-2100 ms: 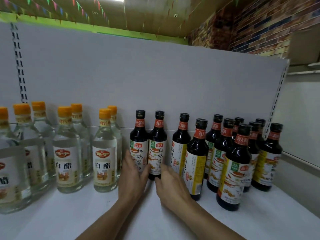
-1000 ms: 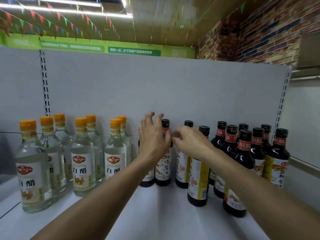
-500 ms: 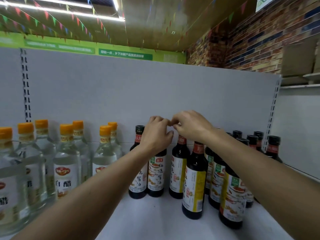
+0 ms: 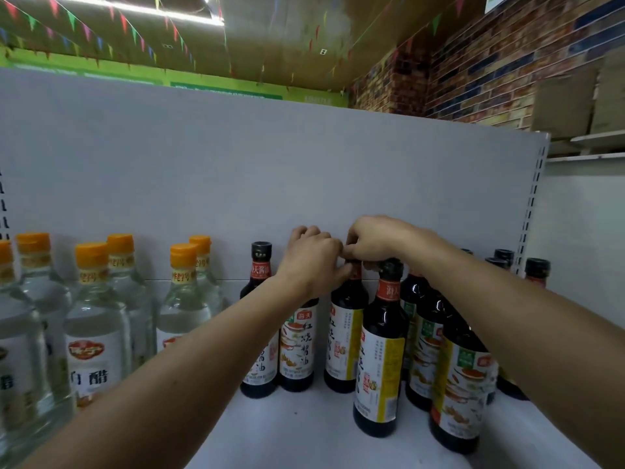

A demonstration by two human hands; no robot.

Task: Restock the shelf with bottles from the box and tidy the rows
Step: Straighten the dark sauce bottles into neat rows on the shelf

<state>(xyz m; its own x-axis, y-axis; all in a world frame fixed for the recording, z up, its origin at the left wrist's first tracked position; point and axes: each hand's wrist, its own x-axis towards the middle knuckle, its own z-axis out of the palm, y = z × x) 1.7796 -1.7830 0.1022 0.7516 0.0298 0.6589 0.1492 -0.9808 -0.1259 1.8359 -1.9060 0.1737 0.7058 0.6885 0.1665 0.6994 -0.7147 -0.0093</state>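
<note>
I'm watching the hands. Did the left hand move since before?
Yes. The left hand rose from the shelf to cap height, right of the leftmost dark bottle.

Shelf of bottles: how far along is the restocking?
Done: the vinegar bottles stand upright in rows at left. In hand: the left hand and right hand grip the tops of two back soy bottles. Left: the others stand staggered; the box is out of view.

Six orange-capped white vinegar bottles (image 4: 96, 333) are in view, the leftmost cut off by the frame edge. There are about eleven dark soy sauce bottles (image 4: 380, 350). Several are partly hidden, so that count is unsure.
</note>
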